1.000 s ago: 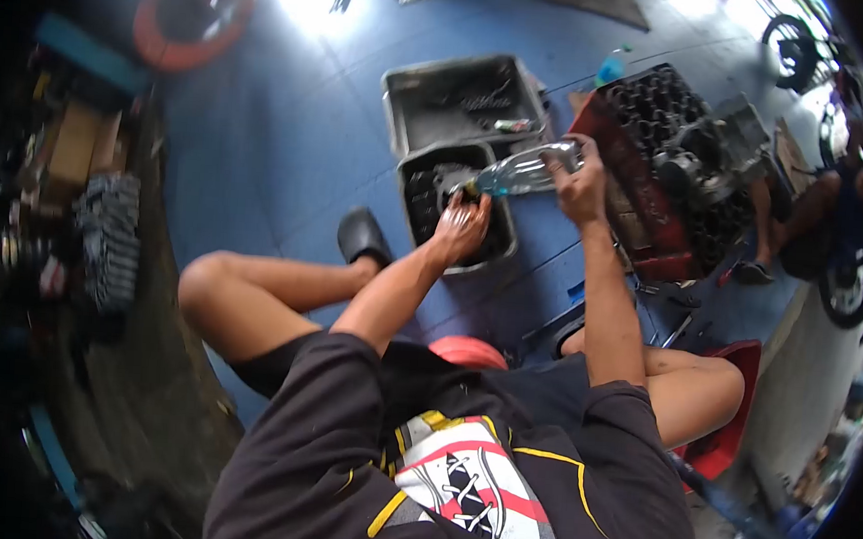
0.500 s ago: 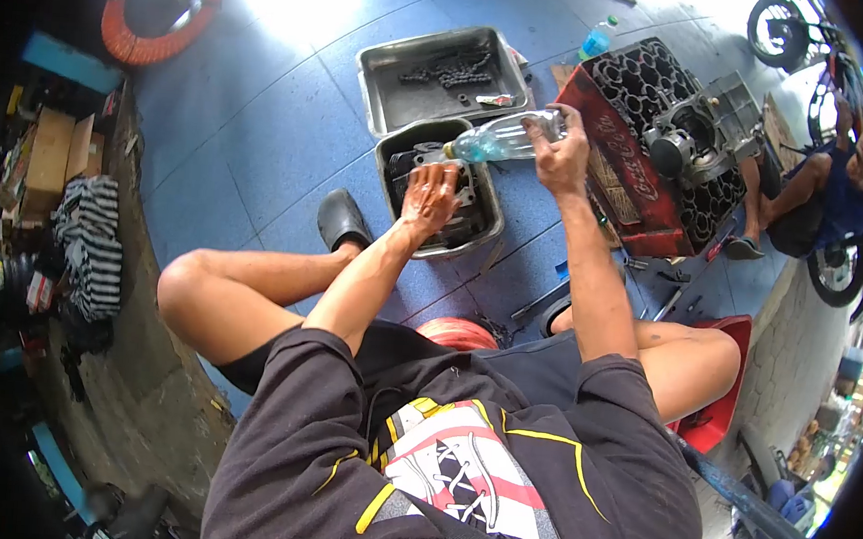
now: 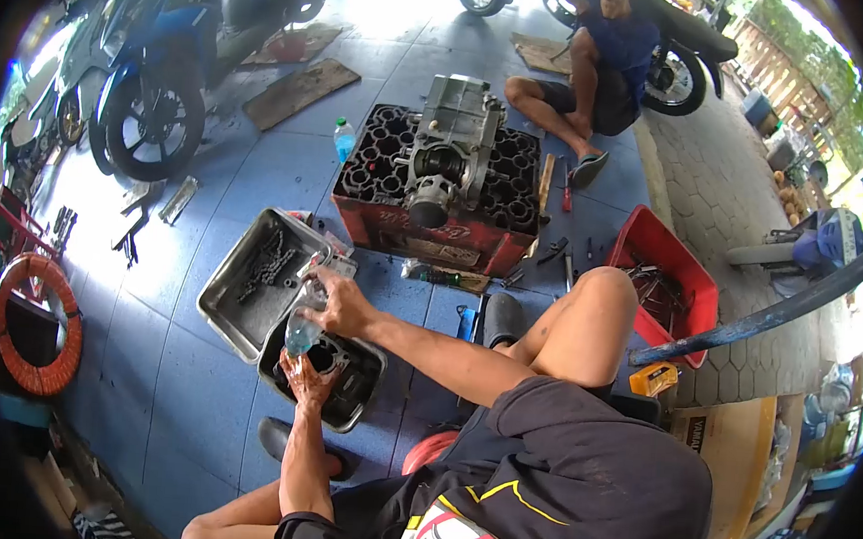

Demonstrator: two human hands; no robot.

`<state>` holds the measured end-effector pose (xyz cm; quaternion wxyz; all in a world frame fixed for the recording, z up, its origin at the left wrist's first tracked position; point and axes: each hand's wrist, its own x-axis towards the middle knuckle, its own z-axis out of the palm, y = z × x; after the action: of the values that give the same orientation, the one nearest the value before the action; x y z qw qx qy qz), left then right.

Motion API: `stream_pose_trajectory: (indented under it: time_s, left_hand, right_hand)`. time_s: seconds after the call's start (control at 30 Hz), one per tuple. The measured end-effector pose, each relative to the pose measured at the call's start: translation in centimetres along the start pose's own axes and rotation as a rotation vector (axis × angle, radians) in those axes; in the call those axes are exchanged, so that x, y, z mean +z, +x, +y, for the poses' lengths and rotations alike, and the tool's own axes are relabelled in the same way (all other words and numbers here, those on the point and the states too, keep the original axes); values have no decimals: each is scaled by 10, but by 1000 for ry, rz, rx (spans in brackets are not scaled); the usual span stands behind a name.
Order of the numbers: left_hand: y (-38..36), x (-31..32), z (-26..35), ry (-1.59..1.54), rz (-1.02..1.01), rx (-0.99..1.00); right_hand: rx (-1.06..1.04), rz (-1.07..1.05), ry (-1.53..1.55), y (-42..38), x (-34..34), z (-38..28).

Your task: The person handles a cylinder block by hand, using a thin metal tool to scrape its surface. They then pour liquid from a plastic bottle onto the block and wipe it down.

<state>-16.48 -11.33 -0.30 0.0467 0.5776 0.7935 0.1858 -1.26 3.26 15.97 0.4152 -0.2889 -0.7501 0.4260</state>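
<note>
My right hand (image 3: 342, 306) is wrapped round a clear plastic bottle (image 3: 302, 333) with a little bluish liquid in it. The bottle is tilted, its mouth end low and close to my left hand. Beneath it, my left hand (image 3: 308, 381) has wet fingers spread at the edge of a greasy metal engine part (image 3: 326, 354). Whether those fingers press on the part cannot be made out. That part sits in a dark-stained tub (image 3: 373, 389), partly hidden by my hands and the bottle.
Beside the tub is a metal tray (image 3: 221, 291) with a chain (image 3: 272, 258). An engine block (image 3: 451, 137) rests on a red bottle crate (image 3: 385, 222). A red bin (image 3: 666, 239) with tools stands right. Another person (image 3: 613, 53) sits behind, near parked motorcycles (image 3: 154, 114).
My head view has swung to the right and up, so the hands and tub appear lower left. The bottle stays in my right hand and is now steeper, its mouth end down.
</note>
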Motion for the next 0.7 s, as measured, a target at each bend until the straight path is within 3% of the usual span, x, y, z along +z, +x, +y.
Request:
stream_pose_trajectory:
  time_s: [0.07,0.13,0.2,0.23,0.27,0.33,0.4,0.5,0.53,0.57,0.63,0.7]
  left_hand:
    - [-1,-5,0,8,4,20]
    - [-1,-10,-1,-22,52,95]
    - [-6,-13,3,-80,107,3]
    - [-10,-14,0,-97,100,-50]
    - [-12,-15,-3,-103,127,-64]
    - [-8,-27,3,-131,108,-168]
    - [-13,-32,-2,-176,92,-251]
    - [-8,-40,-10,-253,153,-304]
    - [-6,-33,-16,-274,213,-359]
    - [-5,-24,-20,-375,276,-421]
    - [-4,-36,-15,-615,193,-544]
    - [-8,-48,6,-1021,181,-616]
  right_hand:
    - [104,-70,12,5,-8,-8]
    - [5,-15,-19,9,-10,-3]
    - [-184,85,-233,12,-16,-4]
    - [-213,82,-195,16,-16,-1]
    - [-49,32,12,16,-18,-15]
    - [2,44,-58,18,-21,-25]
    - [-105,49,-101,20,-24,-30]
    - [-16,43,102,27,-16,-6]
    - [-39,45,46,30,-18,-19]
    - [-57,52,-23,31,-22,-31]
    - [-42,22,-6,35,-25,-39]
    - [-22,-37,26,38,-27,-38]
